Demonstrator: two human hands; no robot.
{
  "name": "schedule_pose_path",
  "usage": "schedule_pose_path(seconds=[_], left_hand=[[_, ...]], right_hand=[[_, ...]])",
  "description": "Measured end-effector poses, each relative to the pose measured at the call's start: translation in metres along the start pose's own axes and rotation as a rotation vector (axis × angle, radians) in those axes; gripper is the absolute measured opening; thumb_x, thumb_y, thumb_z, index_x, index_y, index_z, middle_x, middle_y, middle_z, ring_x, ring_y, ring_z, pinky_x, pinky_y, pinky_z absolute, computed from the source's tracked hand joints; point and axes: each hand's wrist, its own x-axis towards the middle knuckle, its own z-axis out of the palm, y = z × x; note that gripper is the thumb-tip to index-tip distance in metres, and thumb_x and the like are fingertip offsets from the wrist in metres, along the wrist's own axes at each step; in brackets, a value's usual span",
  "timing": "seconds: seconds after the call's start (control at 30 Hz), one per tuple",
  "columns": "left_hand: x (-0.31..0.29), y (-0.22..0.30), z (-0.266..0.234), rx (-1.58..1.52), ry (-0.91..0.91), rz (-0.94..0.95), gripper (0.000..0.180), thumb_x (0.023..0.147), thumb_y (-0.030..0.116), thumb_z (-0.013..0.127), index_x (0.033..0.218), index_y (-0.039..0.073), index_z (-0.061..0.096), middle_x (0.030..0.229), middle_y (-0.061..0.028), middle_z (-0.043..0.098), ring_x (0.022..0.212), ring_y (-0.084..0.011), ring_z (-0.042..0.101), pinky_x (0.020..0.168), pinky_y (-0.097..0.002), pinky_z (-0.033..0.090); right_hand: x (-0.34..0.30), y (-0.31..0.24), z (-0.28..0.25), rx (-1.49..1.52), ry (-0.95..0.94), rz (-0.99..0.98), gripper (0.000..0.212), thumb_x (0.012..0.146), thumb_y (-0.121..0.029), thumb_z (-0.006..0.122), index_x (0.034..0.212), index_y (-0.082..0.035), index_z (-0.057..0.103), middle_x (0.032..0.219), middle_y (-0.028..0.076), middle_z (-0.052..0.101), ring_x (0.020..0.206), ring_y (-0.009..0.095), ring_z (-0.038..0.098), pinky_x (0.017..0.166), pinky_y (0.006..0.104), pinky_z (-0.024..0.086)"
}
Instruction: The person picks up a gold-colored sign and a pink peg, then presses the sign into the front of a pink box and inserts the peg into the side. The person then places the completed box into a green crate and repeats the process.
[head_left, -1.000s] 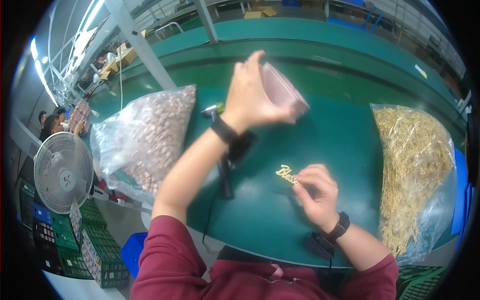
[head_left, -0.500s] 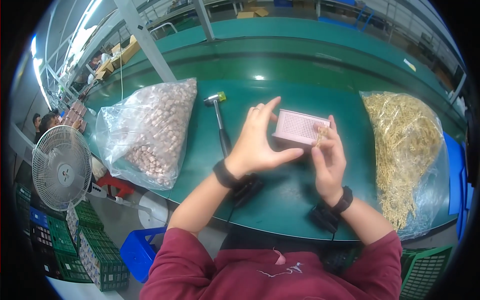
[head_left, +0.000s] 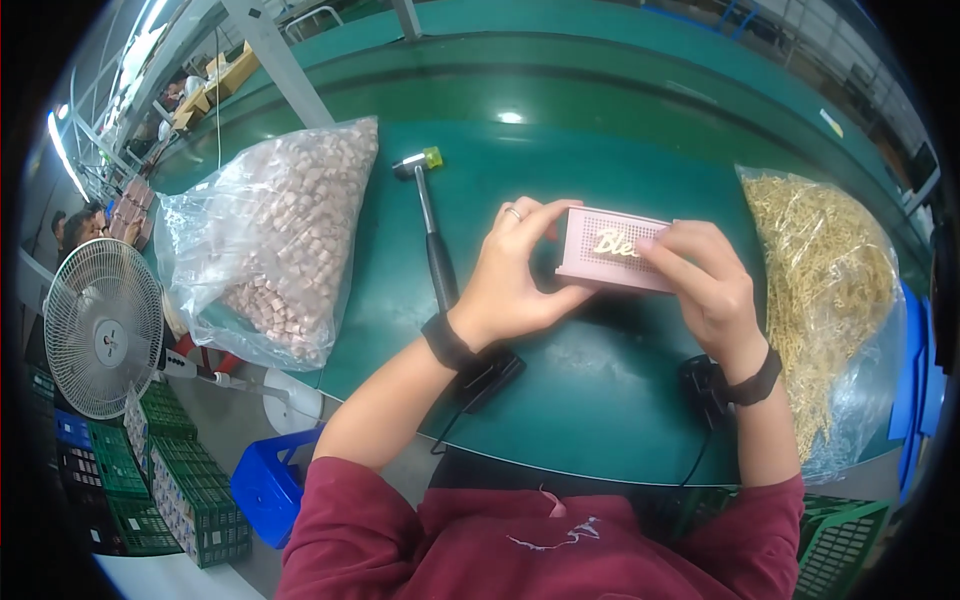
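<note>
A small pink box (head_left: pixel 576 248) with a perforated face is held above the green table, tilted toward me. My left hand (head_left: pixel 512 272) grips its left end, with the thumb along the lower edge and the fingers at the top. A gold script-lettering piece (head_left: pixel 614 243) lies across the perforated face. My right hand (head_left: pixel 718 290) is at the box's right end, its fingertips closed on the lettering's right part, which they partly cover. A hammer (head_left: pixel 432 225) with a dark handle and a yellow-green tip rests on the table left of the box.
Left of the hammer lies a clear bag of small pinkish pieces (head_left: pixel 300 235). A clear bag of gold pieces (head_left: pixel 815 270) stands at the right. A fan (head_left: pixel 105 335), green crates (head_left: pixel 195 500) and a blue bin (head_left: pixel 268 490) are beyond the table's left side.
My left hand has closed onto the box, from being spread beside it. My right hand has brought the gold lettering flat against the perforated face and now reaches in from the right.
</note>
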Motion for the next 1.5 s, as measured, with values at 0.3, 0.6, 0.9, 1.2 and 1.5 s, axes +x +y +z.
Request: schedule_pose_path(seconds=[0.3,0.6,0.9,1.2,1.5], left_hand=[[-0.003,-0.011,0.008,0.015,0.005,-0.004,0.063,0.058,0.020,0.074,0.115,0.003,0.053,0.088,-0.0109,0.051,0.085,-0.0255,0.047,0.075,-0.0340,0.041],[-0.005,-0.014,0.010,0.052,0.018,0.010,0.064,0.058,0.016,0.075,0.116,0.000,0.053,0.088,-0.0093,0.053,0.081,-0.0197,0.049,0.074,-0.0300,0.041],[-0.004,-0.010,0.007,0.021,-0.009,0.005,0.063,0.060,0.022,0.074,0.115,0.001,0.054,0.090,-0.0087,0.054,0.082,-0.0187,0.050,0.074,-0.0294,0.041],[-0.004,-0.012,0.022,-0.772,-0.130,-0.559,0.058,0.078,0.032,0.065,0.120,-0.003,0.046,0.105,-0.0141,0.055,0.094,-0.0173,0.053,0.082,-0.0281,0.043],[0.006,0.007,0.024,-0.723,-0.237,-0.681,0.077,0.077,0.037,0.068,0.126,-0.012,0.035,0.110,-0.0221,0.055,0.102,-0.0241,0.055,0.087,-0.0309,0.044]], right_hand=[[0.000,0.006,0.015,-0.089,0.037,0.010,0.032,0.064,0.002,0.060,0.095,-0.003,0.065,0.086,0.009,0.060,0.080,0.027,0.056,0.067,0.0346,0.049],[-0.003,0.009,0.020,-0.088,0.031,0.016,0.031,0.064,0.002,0.061,0.095,-0.003,0.065,0.087,0.008,0.060,0.080,0.027,0.056,0.066,0.0343,0.048],[-0.001,0.004,0.010,-0.061,-0.105,0.064,0.031,0.067,0.003,0.061,0.098,-0.003,0.065,0.092,0.011,0.054,0.084,0.028,0.052,0.074,0.0347,0.045],[-0.002,-0.001,-0.017,0.045,-0.290,0.145,0.037,0.070,-0.028,0.067,0.098,-0.005,0.066,0.104,0.016,0.048,0.099,0.032,0.046,0.087,0.0393,0.039],[-0.019,0.020,-0.012,0.396,-0.051,0.746,0.068,0.073,-0.037,0.068,0.126,-0.002,0.046,0.116,0.018,0.049,0.108,0.029,0.047,0.093,0.0348,0.036]])
